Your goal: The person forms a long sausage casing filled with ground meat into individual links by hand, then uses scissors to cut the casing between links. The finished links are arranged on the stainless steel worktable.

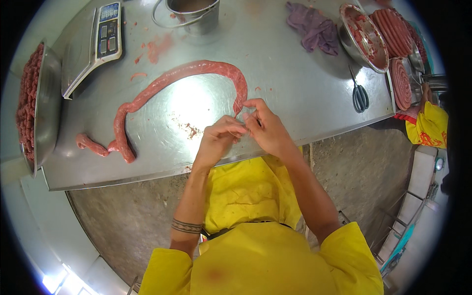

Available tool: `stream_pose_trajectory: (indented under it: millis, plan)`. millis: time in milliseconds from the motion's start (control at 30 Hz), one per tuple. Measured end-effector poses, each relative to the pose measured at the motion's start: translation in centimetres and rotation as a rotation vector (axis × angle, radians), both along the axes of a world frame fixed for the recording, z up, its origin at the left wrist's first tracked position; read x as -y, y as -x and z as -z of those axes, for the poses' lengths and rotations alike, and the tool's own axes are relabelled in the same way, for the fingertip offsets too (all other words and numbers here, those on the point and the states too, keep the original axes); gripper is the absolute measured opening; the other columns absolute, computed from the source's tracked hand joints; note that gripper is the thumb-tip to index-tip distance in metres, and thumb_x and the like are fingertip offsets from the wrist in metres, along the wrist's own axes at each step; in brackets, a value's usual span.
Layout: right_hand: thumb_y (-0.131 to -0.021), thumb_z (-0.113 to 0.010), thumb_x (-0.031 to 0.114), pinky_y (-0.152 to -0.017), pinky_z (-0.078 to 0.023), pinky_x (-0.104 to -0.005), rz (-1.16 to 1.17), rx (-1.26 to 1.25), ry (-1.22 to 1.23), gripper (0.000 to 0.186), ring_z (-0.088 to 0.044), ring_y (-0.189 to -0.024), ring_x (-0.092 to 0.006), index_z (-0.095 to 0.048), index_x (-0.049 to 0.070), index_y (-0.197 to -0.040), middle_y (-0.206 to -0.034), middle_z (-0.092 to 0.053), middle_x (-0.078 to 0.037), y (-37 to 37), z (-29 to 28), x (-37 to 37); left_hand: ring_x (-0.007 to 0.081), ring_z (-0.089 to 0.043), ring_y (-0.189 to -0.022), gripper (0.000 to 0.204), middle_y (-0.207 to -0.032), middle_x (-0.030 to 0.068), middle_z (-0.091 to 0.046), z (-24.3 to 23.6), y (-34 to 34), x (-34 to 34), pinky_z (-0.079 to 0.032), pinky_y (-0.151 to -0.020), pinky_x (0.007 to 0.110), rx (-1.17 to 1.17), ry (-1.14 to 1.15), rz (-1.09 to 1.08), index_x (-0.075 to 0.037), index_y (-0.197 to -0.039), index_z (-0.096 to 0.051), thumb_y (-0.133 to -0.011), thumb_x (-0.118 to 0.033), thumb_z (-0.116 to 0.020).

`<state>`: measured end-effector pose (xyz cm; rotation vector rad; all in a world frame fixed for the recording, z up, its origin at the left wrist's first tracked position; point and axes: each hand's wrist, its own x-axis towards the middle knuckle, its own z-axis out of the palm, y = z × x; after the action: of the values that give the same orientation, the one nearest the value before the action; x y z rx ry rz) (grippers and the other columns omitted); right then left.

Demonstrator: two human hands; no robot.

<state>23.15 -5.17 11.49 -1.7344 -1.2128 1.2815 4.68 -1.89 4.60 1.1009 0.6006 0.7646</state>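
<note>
A long raw sausage (182, 73) curves in an arch over the metal table (295, 83). Its right end tapers down to my fingertips at the table's front edge. My right hand (268, 129) is closed, with thumb and forefinger pinching the thin casing end. Close beside it, my left hand (220, 139) is also closed, its fingers bent together just below that end. A fine strand seems to run between the fingers, too thin to tell string from casing. At the left, the sausage's other end folds over near a short, narrow piece (93, 145).
Left stand a basin of ground meat (49, 113) and a scale (105, 37). A metal bucket (201, 24) is at the back. Rightward are a purple cloth (314, 29), a meat-smeared bowl (344, 34), scissors (360, 98) and coiled sausages (401, 83). Another person's yellow garment (427, 123) shows far right.
</note>
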Motion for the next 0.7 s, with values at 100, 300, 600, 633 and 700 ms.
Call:
stream_pose_trajectory:
  millis: [100, 300, 600, 633, 700]
  plan:
    - [-0.109, -0.055, 0.015, -0.073, -0.05, -0.0272, 0.116, -0.141, 0.231, 0.037, -0.059, -0.081, -0.0118, -0.047, 0.006, -0.144, -0.091, -0.063, -0.004, 0.5, 2.0, 0.6, 0.0142, -0.063, -0.089, 0.024, -0.101, 0.005, -0.066, -0.2, -0.9, 0.5, -0.053, -0.078, 0.03, 0.12, 0.507, -0.317, 0.002, -0.113, -0.076, -0.093, 0.01, -0.065]
    - [-0.107, -0.056, 0.009, -0.073, -0.051, -0.0269, 0.061, -0.313, 0.216, 0.031, -0.059, -0.083, -0.0106, -0.054, 0.003, -0.138, -0.1, -0.067, -0.007, -0.6, 3.8, 4.3, 0.0229, -0.067, -0.076, 0.029, -0.087, 0.0121, -0.072, -1.6, -4.2, 0.9, -0.054, -0.072, 0.037, -0.894, -0.257, -0.549, 0.005, -0.111, -0.073, -0.092, -0.016, -0.076]
    - [-0.104, -0.06, 0.006, -0.073, -0.047, -0.0238, -0.08, -0.228, 0.18, 0.02, -0.056, -0.076, -0.0065, -0.069, -0.001, -0.12, -0.088, -0.066, -0.001, -4.4, 4.1, 5.5, 0.0431, -0.07, -0.077, 0.02, -0.083, 0.023, -0.071, -1.4, -5.4, -1.5, -0.054, -0.067, 0.047, -1.266, -0.474, -0.156, 0.003, -0.093, -0.07, -0.096, -0.017, -0.065]
    - [-0.103, -0.06, 0.006, -0.073, -0.047, -0.0239, -0.116, -0.179, 0.174, 0.018, -0.056, -0.077, -0.0063, -0.07, 0.0, -0.117, -0.088, -0.065, 0.001, -5.2, 4.1, 5.6, 0.0412, -0.069, -0.074, 0.02, -0.08, 0.0229, -0.069, -1.9, -5.3, -1.9, -0.053, -0.067, 0.046, -1.185, -0.408, -0.121, 0.004, -0.09, -0.069, -0.095, -0.016, -0.064]
    - [-0.102, -0.061, 0.006, -0.073, -0.047, -0.024, -0.18, -0.084, 0.144, 0.016, -0.056, -0.078, -0.0058, -0.074, 0.002, -0.112, -0.088, -0.064, 0.003, -7.2, 4.0, 5.8, 0.0376, -0.067, -0.068, 0.021, -0.074, 0.0228, -0.066, -2.7, -4.7, -2.6, -0.052, -0.066, 0.043, -1.052, -0.231, -0.024, 0.006, -0.084, -0.067, -0.094, -0.013, -0.062]
